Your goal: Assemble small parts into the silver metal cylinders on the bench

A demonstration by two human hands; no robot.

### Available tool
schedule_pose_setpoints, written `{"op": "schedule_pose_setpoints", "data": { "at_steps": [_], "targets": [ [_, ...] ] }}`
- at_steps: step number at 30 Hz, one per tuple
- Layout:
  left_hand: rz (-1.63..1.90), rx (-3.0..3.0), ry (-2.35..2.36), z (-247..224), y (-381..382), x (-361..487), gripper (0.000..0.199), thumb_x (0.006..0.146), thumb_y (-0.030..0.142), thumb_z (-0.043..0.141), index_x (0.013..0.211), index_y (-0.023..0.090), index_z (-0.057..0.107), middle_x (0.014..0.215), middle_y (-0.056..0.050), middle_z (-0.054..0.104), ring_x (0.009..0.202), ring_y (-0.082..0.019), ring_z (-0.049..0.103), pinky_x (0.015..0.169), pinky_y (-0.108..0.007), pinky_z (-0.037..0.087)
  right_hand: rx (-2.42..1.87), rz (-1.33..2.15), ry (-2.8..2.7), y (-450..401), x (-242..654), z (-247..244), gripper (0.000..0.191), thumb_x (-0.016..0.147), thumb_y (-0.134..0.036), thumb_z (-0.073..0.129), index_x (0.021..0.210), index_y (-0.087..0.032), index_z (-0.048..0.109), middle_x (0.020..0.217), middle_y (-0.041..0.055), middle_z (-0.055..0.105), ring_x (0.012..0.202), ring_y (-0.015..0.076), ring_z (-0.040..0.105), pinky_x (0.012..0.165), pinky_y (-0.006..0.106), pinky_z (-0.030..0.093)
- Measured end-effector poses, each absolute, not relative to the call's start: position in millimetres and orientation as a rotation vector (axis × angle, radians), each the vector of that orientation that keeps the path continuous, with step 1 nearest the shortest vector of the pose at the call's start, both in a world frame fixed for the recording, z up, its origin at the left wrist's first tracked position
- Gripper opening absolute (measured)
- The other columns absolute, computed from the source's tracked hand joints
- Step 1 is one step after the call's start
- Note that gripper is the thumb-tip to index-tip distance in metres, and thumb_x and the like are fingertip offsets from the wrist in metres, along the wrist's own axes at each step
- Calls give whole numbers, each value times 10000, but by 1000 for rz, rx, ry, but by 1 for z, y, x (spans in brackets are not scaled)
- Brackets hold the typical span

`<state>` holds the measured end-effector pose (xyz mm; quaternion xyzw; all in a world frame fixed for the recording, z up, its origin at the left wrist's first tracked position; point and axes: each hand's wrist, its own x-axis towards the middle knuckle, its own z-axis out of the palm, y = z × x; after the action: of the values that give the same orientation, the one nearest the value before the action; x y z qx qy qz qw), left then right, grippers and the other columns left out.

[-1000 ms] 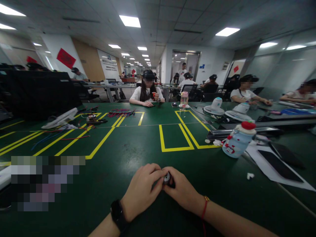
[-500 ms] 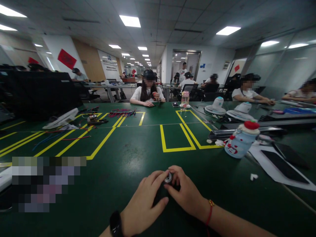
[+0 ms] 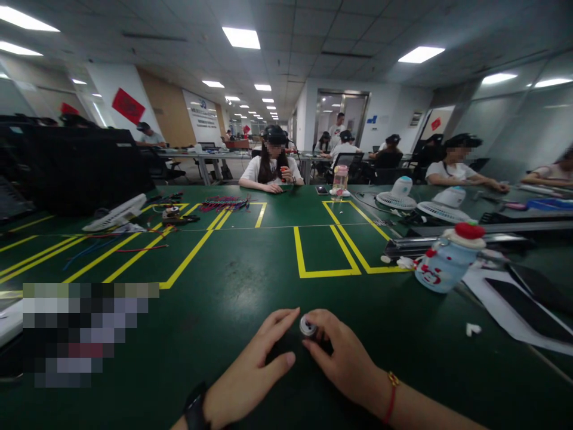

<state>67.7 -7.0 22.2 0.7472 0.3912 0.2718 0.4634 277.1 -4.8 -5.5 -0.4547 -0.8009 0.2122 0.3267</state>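
A small round piece with a silver top and a dark centre is at the front middle of the green table. I cannot make out its exact kind. My right hand closes on it from the right, thumb and fingers around its side. My left hand is just to its left, thumb and fingers apart, holding nothing. A gap separates the left fingertips from the piece. The right fingers hide part of its lower body.
A blue bottle with a red top stands at right, beside a dark phone-like slab on white paper. White scraps lie nearer. Fans, bundled wires and a seated person are farther back. Yellow tape marks the table.
My left hand has come off the silver-topped piece and moved slightly left, its fingers opening. My right hand keeps hold of it. The view has shifted a little to the left.
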Motion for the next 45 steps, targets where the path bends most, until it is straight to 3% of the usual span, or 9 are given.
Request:
{"op": "schedule_pose_setpoints", "data": {
  "at_steps": [9,22,31,45],
  "targets": [
    [786,1764,1085,14,2,51,356,894,233,469,1243,303,486,1195,-31,560,1055,-171,544,958,-361,422,-1129,376,-2113,-2,279,-15,417,751,-187,600,1135,-227,444,1149,61,539,1074,183,503,938,395,412],
    [803,1824,1155,12,-1,55,126,900,244,441,965,203,540,908,-16,593,861,-161,554,792,-297,446,-1143,399,-2145,3,276,-16,332,763,-196,586,1069,-209,458,1062,61,564,938,168,545,827,352,457],
    [776,1941,1093,10,-2,57,66,867,186,463,824,202,511,889,-12,570,832,-155,530,762,-274,432,-1153,423,-2105,1,275,-17,318,754,-189,597,1044,-212,469,1031,59,571,904,163,545,813,345,451],
    [776,2055,1091,7,-8,56,121,812,111,441,822,204,518,875,-1,577,825,-157,529,749,-270,419,-1136,412,-2102,-2,276,-18,383,736,-184,606,1091,-218,466,1033,48,568,916,158,548,825,331,447]
  ]
}}
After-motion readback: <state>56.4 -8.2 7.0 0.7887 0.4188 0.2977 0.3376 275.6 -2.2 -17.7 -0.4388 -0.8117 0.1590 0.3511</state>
